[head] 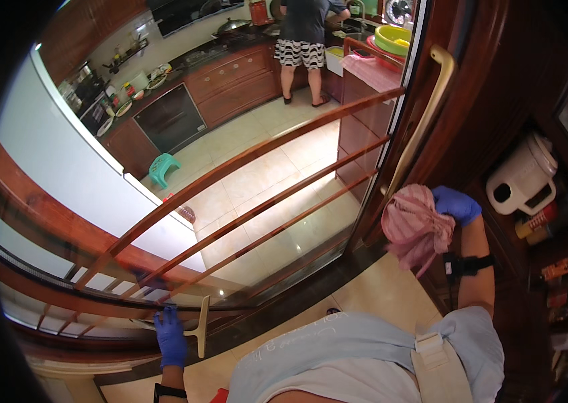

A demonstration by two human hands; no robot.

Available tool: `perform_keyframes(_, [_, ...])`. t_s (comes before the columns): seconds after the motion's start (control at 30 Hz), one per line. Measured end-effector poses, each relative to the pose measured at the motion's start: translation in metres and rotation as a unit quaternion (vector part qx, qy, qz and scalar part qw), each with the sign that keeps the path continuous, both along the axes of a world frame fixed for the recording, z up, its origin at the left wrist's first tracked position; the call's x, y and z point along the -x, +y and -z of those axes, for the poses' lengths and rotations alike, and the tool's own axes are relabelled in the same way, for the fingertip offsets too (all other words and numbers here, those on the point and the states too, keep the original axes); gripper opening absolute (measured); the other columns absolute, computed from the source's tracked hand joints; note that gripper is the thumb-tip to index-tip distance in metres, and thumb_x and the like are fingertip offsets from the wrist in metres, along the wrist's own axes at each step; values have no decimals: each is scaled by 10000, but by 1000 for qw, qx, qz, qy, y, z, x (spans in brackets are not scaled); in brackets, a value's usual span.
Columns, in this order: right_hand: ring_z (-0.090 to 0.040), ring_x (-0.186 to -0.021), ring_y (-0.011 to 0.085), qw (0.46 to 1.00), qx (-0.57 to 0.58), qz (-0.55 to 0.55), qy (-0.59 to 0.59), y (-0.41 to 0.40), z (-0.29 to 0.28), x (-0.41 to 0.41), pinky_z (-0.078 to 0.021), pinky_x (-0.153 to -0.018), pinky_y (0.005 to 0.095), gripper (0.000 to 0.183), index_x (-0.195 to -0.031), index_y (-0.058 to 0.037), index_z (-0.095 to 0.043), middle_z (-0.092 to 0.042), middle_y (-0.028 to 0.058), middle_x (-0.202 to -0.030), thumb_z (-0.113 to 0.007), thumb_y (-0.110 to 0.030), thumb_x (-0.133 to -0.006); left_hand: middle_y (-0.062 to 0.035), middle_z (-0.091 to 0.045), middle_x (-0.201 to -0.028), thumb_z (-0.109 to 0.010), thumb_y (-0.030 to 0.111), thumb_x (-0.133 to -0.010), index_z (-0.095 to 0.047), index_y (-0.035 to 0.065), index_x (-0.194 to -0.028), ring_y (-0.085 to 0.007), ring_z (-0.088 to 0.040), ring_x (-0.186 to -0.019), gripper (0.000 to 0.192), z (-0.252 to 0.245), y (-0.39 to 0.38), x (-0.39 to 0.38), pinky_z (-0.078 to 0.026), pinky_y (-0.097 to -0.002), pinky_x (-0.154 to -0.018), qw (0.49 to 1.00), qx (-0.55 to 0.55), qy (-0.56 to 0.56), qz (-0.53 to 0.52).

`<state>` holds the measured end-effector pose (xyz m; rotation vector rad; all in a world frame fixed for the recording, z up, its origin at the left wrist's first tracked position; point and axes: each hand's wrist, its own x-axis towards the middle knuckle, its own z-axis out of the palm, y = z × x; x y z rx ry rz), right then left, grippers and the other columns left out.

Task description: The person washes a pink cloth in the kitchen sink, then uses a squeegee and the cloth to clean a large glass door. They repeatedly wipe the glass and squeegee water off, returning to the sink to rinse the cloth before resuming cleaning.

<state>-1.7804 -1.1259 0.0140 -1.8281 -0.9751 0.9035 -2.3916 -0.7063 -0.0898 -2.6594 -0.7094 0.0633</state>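
My right hand (457, 205), in a blue glove, grips a bunched pink striped cloth (415, 221) beside the lower end of a long brass-coloured door handle (427, 116). My left hand (170, 335), also gloved in blue, rests its fingertips against the dark wooden frame of a glass door (243, 211) with wooden bars. Just right of that hand a second brass-coloured handle (202, 327) sticks out. Whether the left fingers press on the frame or hook around its edge I cannot tell.
Beyond the glass a person (306, 35) stands at the kitchen counter (198, 58). A green plastic stool (163, 169) is on the tiled floor. Shelves to my right hold a white plastic jug-like container (524, 174) and several packages. A white panel (77, 166) stands behind the door at left.
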Motion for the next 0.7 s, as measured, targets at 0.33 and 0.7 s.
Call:
perform_keyframes(0.33, [-567,-882,118,989,-39,-10,143,24,6,23,-473,-819,282,283,-1010,12,-649,-646,33,-948,-637,-110,-754,-147,-392,-1366,-548,138,-794,-639,19,-1070,-341,-250,-1316,314,27,28,83,-138,-482,-1118,984,-74,-2,-162])
perform_keyframes(0.7, [-571,-902,134,966,-86,-91,227,84,44,-21,-462,-833,277,324,-1034,43,-626,-631,65,-1013,-602,-123,-756,-150,-513,-1288,-509,234,-811,-615,66,-1152,-328,-393,-1253,394,77,18,84,-160,-463,-1104,858,204,210,-422])
